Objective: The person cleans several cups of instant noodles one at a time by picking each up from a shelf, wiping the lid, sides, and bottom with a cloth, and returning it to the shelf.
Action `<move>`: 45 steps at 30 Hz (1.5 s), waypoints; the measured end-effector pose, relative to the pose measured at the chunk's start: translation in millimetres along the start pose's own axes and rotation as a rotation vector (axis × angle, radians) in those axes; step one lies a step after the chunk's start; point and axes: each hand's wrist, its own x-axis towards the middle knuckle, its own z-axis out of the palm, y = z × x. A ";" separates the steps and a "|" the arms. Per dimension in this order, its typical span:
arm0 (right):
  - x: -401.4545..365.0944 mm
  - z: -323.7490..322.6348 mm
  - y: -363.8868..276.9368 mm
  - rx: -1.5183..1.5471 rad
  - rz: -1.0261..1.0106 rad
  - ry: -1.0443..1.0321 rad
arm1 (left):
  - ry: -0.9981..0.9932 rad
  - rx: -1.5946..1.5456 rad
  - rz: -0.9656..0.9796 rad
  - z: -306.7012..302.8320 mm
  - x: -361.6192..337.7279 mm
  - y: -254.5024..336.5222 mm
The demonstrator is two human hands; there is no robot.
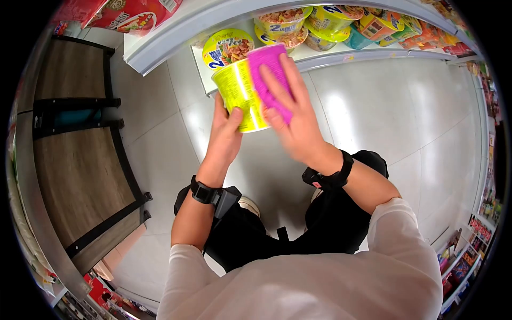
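Note:
A yellow instant noodle tub [242,98] is held up in front of the lower shelf, tilted sideways. My left hand [226,124] grips it from the left, with the thumb across its printed side. Over the tub's right side lies a purple cloth [261,80]. My right hand [298,120] presses this cloth against the tub, with its fingers stretched over the fabric; the hand is slightly blurred. Just behind, a noodle tub with a yellow-green lid [228,47] sits at the left end of the shelf.
Several stacked noodle tubs [333,21] fill the lower shelf [352,57]. The upper shelf edge [213,34] juts out above, with red noodle packs [130,16] at its left. Wood-panelled folding crates [80,181] stand on the left. Grey floor tiles [368,106] lie below.

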 end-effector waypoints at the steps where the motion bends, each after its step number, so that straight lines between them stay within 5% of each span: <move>1: -0.7 1.0 -5.4 -0.114 -0.088 -0.055 | 0.004 -0.054 -0.034 0.0 -0.7 -4.3; 4: 1.4 2.8 -3.0 -0.167 -0.173 -0.094 | -0.004 -0.095 -0.096 -1.1 0.2 -3.9; 7: 1.4 7.5 6.0 0.243 0.025 0.039 | -0.096 -0.192 -0.228 1.8 -3.4 1.3; 14: 3.5 13.1 17.8 0.532 0.154 0.075 | -0.139 -0.523 -0.332 5.0 -1.0 4.1; 17: 4.9 10.4 19.0 0.551 0.183 0.116 | -0.092 -0.437 -0.332 2.0 3.0 0.7; 23: 5.0 1.9 8.3 0.330 0.099 0.078 | -0.085 -0.514 -0.417 8.5 -4.3 5.5; 26: 7.4 -1.9 1.9 0.040 -0.103 0.079 | -0.022 -0.570 -0.482 20.6 -6.2 10.9; 29: -0.3 9.9 -11.4 -0.563 -0.275 0.018 | 0.021 -0.573 -0.447 27.2 -10.9 11.3; 34: -6.6 10.9 -15.1 -0.527 -0.302 -0.141 | 0.070 -0.615 -0.440 22.7 -15.1 5.0; 35: -6.9 9.6 -15.2 -0.473 -0.376 -0.250 | -0.055 -0.847 -0.409 8.0 -16.5 -6.2; 39: -10.0 5.6 -7.6 -0.274 -0.509 -0.422 | 0.067 -0.681 -0.365 1.7 -12.2 8.2; 45: 3.2 -25.7 -3.3 -0.299 -0.597 -0.265 | -0.066 -0.793 -0.285 3.5 -12.1 30.6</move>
